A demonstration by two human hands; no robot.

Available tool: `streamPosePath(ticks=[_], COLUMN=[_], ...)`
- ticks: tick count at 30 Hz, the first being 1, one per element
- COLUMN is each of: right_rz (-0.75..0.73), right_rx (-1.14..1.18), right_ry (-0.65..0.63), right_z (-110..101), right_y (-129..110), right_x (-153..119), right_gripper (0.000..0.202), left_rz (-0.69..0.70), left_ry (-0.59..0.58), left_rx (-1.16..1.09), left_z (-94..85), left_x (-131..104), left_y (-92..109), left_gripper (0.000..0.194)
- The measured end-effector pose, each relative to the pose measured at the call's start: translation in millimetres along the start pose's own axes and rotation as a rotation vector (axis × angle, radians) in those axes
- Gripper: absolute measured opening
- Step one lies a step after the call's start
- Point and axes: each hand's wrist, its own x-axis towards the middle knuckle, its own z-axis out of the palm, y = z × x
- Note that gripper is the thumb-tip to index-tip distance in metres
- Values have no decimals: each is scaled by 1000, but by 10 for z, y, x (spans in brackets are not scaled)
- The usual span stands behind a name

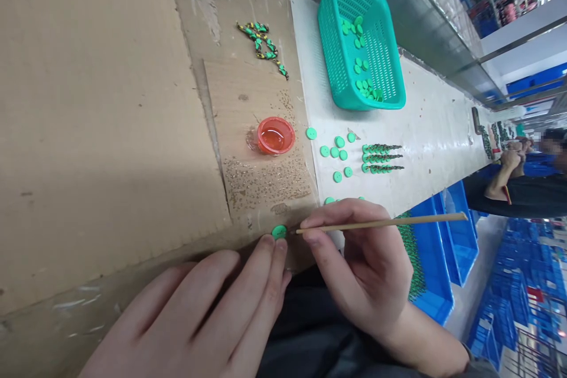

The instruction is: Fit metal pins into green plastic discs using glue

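My left hand (212, 301) has its fingers closed at the near edge of the bench, with the fingertips on the rim of a small round green disc (279, 231) that looks like a button. In my right hand (367, 266) is a thin wooden stick (398, 222), pinched between thumb and fingers near one end. That end points at the disc, a short gap away from it. Beyond my hands, a small red cup (275, 136) holds some clear liquid. Small brownish drops (266, 180) dot the cardboard around the cup.
A teal basket (330, 41) with green discs stands at the back. Several loose green discs (339, 142) and rows of stacked discs (376, 158) lie nearby. Green, yellow and black pieces (263, 44) are at the left. Blue bins (432, 271) stand at right, a person (509, 183) beyond.
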Motion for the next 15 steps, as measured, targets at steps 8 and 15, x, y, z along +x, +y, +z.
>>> streamPosePath(ticks=[8, 15], right_rz=[23, 31], right_rx=[14, 113], right_ry=[-6, -6], right_z=[-35, -50], right_y=[-13, -32], right_x=[-15, -31], right_gripper=[41, 44], left_rz=[-84, 33], left_ry=[93, -12], left_rx=[-34, 60], left_z=[81, 8], left_x=[108, 41], left_y=[133, -10], left_gripper=[50, 43])
